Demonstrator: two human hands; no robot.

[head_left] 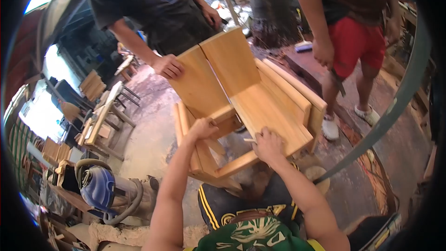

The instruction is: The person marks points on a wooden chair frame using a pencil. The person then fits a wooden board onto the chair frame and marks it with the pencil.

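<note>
In front of me stands a wooden chair [288, 123] with slatted, wide arms and a back made of two panels. One half of its seat is covered by a seat board; the other half shows the open frame. My left hand [203, 129] has curled fingers beside the left armrest, at the foot of the left back panel [200, 81]; what its fingers close on is hidden. My right hand [269, 146] lies over the front of the seat board, with a thin light-coloured stick [250, 140] poking out from its fingers over the open half.
Behind the chair, a person's hand [168, 66] rests on the back panel's edge. Another person in red shorts [355, 46] stands at the right. A blue shop vacuum [97, 186] sits at lower left, near a wooden bench [104, 121]. A grey curved bar [390, 121] crosses the right side.
</note>
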